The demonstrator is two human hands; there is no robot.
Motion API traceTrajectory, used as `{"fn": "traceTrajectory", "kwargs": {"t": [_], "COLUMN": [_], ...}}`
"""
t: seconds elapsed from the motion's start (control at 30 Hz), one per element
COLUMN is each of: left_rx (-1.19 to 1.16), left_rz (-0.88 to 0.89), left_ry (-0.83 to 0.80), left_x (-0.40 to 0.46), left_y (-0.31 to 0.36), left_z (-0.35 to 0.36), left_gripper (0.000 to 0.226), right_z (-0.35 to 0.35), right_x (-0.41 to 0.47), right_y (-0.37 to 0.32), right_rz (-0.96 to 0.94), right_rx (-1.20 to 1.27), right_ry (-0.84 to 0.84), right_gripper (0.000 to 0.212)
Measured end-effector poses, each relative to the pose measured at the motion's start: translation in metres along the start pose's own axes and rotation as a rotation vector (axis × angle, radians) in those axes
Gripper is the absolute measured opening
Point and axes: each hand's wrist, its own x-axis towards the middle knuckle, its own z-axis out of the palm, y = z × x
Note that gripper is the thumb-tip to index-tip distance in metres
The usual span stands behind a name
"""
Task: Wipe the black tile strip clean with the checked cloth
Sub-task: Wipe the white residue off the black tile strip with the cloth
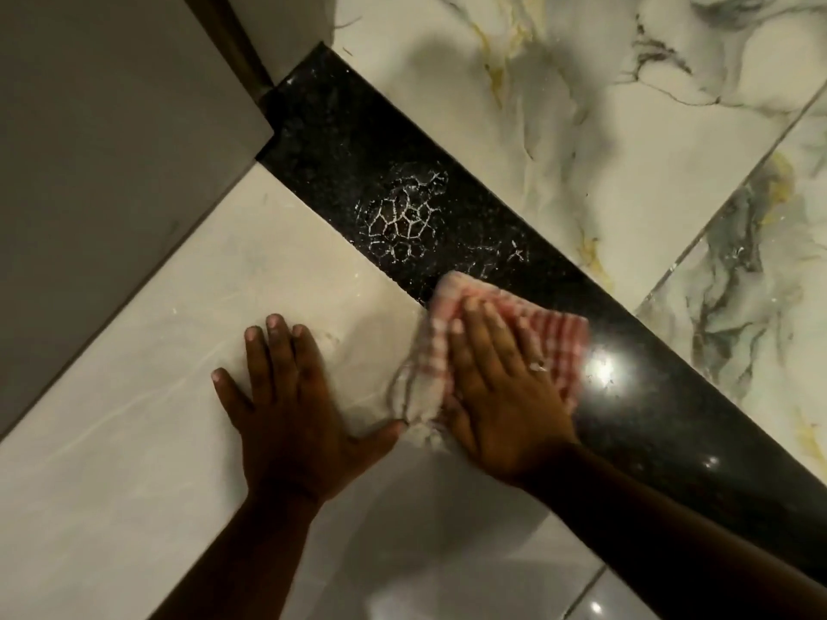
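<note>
The black tile strip (340, 140) runs diagonally from the upper left to the lower right of the floor. A white cracked residue patch (402, 214) lies on it near the middle. The red-and-white checked cloth (561, 342) rests half on the strip, half on the pale tile, just below that patch. My right hand (501, 387) lies flat on the cloth, pressing it down with the fingers together. My left hand (291, 409) is spread flat on the pale tile beside it, its thumb touching the cloth's frayed corner.
Marbled white tiles (604, 127) lie beyond the strip, a plain pale tile (156, 396) on my side. A grey door or panel (98, 149) stands at the upper left, its corner meeting the strip's far end. A light glare (602, 371) shines on the strip.
</note>
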Motion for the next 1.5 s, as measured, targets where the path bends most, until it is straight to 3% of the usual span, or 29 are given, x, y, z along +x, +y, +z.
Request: {"fn": "traceTrajectory", "kwargs": {"t": [0.1,0.2,0.37,0.5,0.63,0.77,0.87,1.03,1.2,1.37,1.5], "left_rx": [0.009,0.024,0.011,-0.010,-0.028,-0.034,-0.021,-0.031,-0.054,-0.051,-0.057], "left_rz": [0.008,-0.001,0.004,0.010,0.008,0.015,0.025,0.022,0.030,0.007,0.031], "left_ry": [0.018,-0.011,-0.025,-0.003,0.023,0.026,0.020,-0.024,0.024,-0.017,0.012], "left_x": [-0.001,-0.002,-0.001,0.001,0.000,0.000,0.000,0.002,0.001,0.003,0.002], "left_y": [-0.001,0.000,0.000,-0.001,0.000,-0.001,-0.001,-0.002,-0.004,-0.003,-0.003], "left_z": [-0.001,-0.002,-0.002,-0.001,0.001,-0.001,-0.001,-0.001,0.002,0.002,0.002], "left_gripper": [0.142,0.145,0.145,0.145,0.143,0.145,0.144,0.146,0.140,0.145,0.143], "right_z": [-0.011,-0.027,-0.023,-0.013,-0.019,-0.037,-0.040,-0.023,-0.021,-0.044,-0.055], "right_x": [0.065,0.098,0.048,0.030,0.105,0.184,0.154,0.069,0.141,0.268,0.251], "right_y": [0.004,0.043,0.066,0.017,-0.018,0.029,0.080,0.045,-0.029,-0.011,0.049], "right_rz": [-0.013,0.127,0.339,0.167,-0.067,0.105,0.251,0.079,-0.147,-0.015,0.117], "right_rx": [0.001,-0.022,0.048,0.025,0.024,-0.037,0.043,-0.023,-0.020,0.004,0.057], "right_ry": [0.003,-0.007,-0.001,-0.019,-0.002,-0.040,-0.020,-0.006,-0.041,-0.018,-0.023], "right_gripper": [0.071,0.073,0.074,0.073,0.069,0.076,0.077,0.071,0.072,0.076,0.076]}}
